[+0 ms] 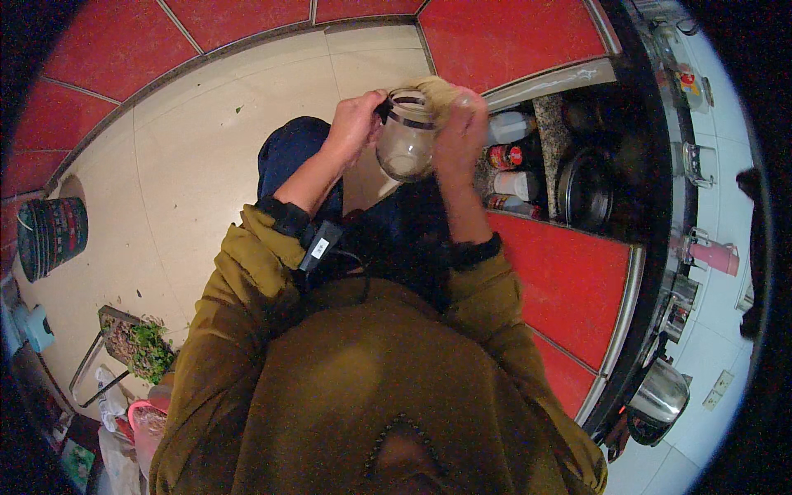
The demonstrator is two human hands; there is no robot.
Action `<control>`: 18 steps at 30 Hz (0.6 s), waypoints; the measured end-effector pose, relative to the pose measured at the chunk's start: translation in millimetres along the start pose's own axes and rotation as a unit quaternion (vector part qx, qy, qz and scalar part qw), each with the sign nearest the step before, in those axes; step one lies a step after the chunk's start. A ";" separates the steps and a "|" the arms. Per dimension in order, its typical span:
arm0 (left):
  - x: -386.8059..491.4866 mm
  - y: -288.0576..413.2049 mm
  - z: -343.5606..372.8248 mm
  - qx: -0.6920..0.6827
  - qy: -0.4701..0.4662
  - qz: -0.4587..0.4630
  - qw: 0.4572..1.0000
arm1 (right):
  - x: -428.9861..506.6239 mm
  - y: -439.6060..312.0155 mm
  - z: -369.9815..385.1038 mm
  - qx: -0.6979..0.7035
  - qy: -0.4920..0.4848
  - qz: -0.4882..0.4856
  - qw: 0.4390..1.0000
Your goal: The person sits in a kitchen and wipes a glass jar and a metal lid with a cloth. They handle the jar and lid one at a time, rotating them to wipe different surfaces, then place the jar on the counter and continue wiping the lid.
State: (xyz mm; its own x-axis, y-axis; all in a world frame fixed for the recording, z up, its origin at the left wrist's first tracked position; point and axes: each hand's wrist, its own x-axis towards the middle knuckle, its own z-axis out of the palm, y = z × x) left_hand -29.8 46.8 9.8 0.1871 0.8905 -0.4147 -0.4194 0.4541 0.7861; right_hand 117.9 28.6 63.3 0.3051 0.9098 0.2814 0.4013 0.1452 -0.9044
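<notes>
A round glass pot (405, 148) with a dark band round its neck and a black handle is held up before me, its mouth showing. My left hand (356, 127) grips the handle at the pot's left side. At the pot's right side is my right hand (461, 139), blurred, its fingers near a pale tan cloth or sponge (431, 93) by the rim. The blur hides how the fingers close, but the tan piece appears to lie against them.
To the right stands an open cabinet with bottles (506, 156) and a dark pan (586, 185). Above it runs a black counter edge, with a kettle (659, 393) on the counter. On the floor at left are a black bucket (54, 235) and a dustpan (114, 325) holding green leaves.
</notes>
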 end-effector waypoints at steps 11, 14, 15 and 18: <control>-8.7 5.2 5.7 -0.149 -0.001 -0.123 0.981 | -7.1 -3.6 1.3 0.252 -0.271 0.453 0.811; 6.0 -5.0 -2.4 -0.145 0.018 -0.066 0.987 | -18.0 5.1 -0.1 0.281 -0.236 0.476 0.799; 8.9 -7.6 -3.9 -0.138 0.041 -0.082 0.986 | -22.1 7.2 -1.3 0.286 -0.196 0.508 0.788; 15.9 -8.1 -2.3 -0.117 0.129 -0.027 0.984 | -41.0 14.3 -2.6 0.428 -0.182 0.493 0.736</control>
State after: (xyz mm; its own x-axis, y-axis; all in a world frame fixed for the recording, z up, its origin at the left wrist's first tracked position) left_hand -25.5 57.2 -4.2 -0.0052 0.8150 -0.5795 -0.6132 0.4551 0.6456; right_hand 113.4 -7.7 39.6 -0.2301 0.7581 -0.6102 -0.5975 -0.6050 -0.5263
